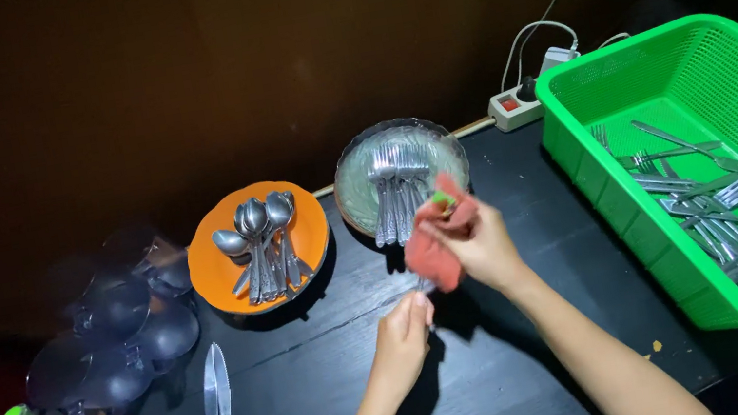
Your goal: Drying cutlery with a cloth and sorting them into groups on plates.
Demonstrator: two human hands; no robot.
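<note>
Dark wall and black bench [511,353] framed the work: the right hand [483,244] had its fingers clamped on a reddish cloth [434,246] wrapped round a small metal utensil [423,286], while the left hand [400,341] pinched its lower end to steady it. Spoons lay sorted on an orange round plate [205,263], forks in a clear glass dish [352,190], with mixed steel cutlery in a green plastic basket [573,121] at the right.

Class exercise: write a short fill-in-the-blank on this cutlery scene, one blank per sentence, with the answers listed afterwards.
1. The spoons lie on an ____ plate.
2. The right hand holds a ____ cloth.
3. The basket of unsorted cutlery is ____.
4. The glass dish holds ____.

Answers: orange; red; green; forks
</note>
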